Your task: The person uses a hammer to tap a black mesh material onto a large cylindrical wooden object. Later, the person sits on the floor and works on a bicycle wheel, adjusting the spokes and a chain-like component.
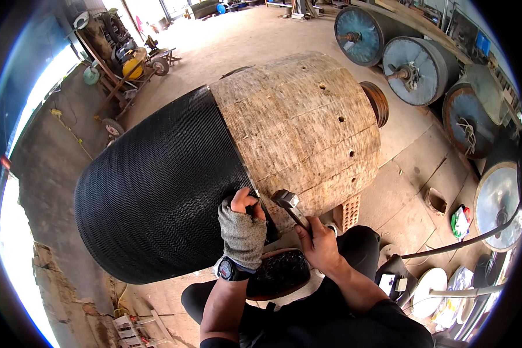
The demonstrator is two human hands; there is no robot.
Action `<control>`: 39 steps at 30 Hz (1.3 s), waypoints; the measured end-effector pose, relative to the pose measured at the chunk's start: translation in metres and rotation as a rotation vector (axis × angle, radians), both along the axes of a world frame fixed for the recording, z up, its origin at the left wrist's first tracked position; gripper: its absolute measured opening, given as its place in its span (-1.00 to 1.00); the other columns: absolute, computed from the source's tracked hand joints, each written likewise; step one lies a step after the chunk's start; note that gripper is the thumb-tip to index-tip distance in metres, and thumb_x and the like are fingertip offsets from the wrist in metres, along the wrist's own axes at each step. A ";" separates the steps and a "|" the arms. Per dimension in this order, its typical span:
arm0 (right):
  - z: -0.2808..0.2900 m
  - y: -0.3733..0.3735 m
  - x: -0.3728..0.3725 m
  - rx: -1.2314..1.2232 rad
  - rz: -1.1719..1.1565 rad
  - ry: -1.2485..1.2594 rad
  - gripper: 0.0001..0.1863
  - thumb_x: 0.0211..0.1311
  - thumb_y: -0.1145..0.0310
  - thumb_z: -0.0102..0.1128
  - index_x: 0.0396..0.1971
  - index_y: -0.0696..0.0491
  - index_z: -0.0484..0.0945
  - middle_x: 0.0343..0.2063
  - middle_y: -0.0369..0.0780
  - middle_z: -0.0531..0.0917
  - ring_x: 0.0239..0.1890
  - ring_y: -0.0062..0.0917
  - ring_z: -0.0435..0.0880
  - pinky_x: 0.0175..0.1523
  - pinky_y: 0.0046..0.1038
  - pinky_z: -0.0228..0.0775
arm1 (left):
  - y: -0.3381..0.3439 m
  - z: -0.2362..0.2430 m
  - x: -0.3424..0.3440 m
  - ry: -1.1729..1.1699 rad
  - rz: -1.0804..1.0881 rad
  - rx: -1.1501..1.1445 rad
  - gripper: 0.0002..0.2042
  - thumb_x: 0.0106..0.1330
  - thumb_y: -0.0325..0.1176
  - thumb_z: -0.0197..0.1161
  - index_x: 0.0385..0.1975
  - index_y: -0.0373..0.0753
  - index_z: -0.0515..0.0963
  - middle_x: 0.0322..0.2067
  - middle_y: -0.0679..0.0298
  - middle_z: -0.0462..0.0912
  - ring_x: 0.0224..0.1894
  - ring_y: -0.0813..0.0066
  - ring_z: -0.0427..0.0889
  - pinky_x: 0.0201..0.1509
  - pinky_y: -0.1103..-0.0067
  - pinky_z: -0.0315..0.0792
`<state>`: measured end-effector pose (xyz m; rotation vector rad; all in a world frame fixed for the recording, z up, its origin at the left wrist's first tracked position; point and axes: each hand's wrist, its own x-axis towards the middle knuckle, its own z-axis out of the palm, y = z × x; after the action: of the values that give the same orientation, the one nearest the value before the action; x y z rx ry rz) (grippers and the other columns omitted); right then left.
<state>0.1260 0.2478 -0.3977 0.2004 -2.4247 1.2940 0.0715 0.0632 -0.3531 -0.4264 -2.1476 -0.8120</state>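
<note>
A big wooden drum (298, 130) lies across the view in front of me. Its left part is covered in black ribbed material (156, 180), which ends in a straight edge around the drum. At that edge, my left hand (241, 223), in a grey fingerless glove, has its fingers closed against the surface. Whatever they pinch is too small to make out. My right hand (320, 246), bare, is wrapped round the handle of a hammer (286, 199). The hammer's head is just right of my left fingers, over the wood.
Several large rollers (414, 69) lie along the right side. A perforated brick (347, 213) sits by the drum's near right end, with a rusty ring (375, 104) at its far right end. A low wall (52, 145) and a cart with a yellow drum (132, 68) stand left.
</note>
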 end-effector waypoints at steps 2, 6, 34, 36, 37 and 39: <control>0.003 -0.001 0.000 0.011 -0.002 0.002 -0.80 0.31 0.38 0.23 -0.23 0.15 0.44 -0.54 0.05 0.62 -0.47 0.03 0.65 -0.45 -0.15 0.45 | 0.001 -0.002 0.001 -0.062 -0.045 0.057 -0.48 0.02 -0.64 0.32 0.06 -0.28 0.41 -0.29 0.24 0.59 -0.25 0.22 0.55 -0.16 0.34 0.44; 0.011 -0.007 -0.002 0.003 0.017 0.089 -0.79 0.32 0.37 0.23 -0.20 0.16 0.44 -0.52 0.02 0.62 -0.50 0.01 0.65 -0.46 -0.16 0.46 | 0.014 -0.004 -0.005 -0.029 0.063 0.031 -0.38 -0.08 -0.62 0.34 0.10 -0.29 0.38 -0.33 0.28 0.56 -0.23 0.25 0.52 -0.13 0.34 0.41; -0.007 -0.003 0.010 -0.188 0.109 0.256 -0.82 0.39 0.43 0.03 -0.19 0.26 0.42 -0.57 -0.13 0.52 -0.55 -0.38 0.53 -0.47 -0.42 0.36 | 0.027 -0.118 0.099 -0.615 -0.324 -0.470 -0.75 0.11 -0.16 0.32 -0.41 -0.20 0.53 -0.43 0.11 0.59 -0.36 0.08 0.61 -0.33 0.21 0.46; -0.011 -0.006 0.000 -0.042 0.066 0.204 -0.80 0.35 0.44 0.10 -0.16 0.25 0.41 -0.59 0.00 0.56 -0.59 -0.09 0.59 -0.50 -0.26 0.40 | 0.030 -0.135 0.096 -0.548 -0.317 -0.504 -0.79 0.19 -0.22 0.22 -0.40 -0.26 0.57 -0.42 0.10 0.62 -0.36 0.10 0.63 -0.33 0.21 0.48; -0.003 -0.014 -0.006 0.234 -0.016 0.175 -0.78 0.35 0.41 0.12 -0.17 0.25 0.40 -0.63 0.00 0.56 -0.61 -0.04 0.58 -0.52 -0.21 0.41 | 0.031 -0.144 0.094 -0.513 -0.312 -0.525 -0.79 0.23 -0.25 0.17 -0.40 -0.28 0.59 -0.42 0.09 0.63 -0.36 0.11 0.64 -0.33 0.21 0.49; -0.007 -0.013 -0.024 0.206 0.038 0.269 -0.74 0.33 0.38 0.17 -0.17 0.24 0.40 -0.67 -0.01 0.54 -0.64 0.00 0.55 -0.53 -0.14 0.39 | 0.038 -0.146 0.093 -0.545 -0.236 -0.537 -0.78 0.30 -0.33 0.07 -0.40 -0.33 0.60 -0.45 0.02 0.63 -0.41 0.10 0.64 -0.37 0.24 0.50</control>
<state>0.1023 0.2344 -0.4046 0.4487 -2.3259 0.9606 0.1644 0.1012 -0.4995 -0.8174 -2.8749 -0.4941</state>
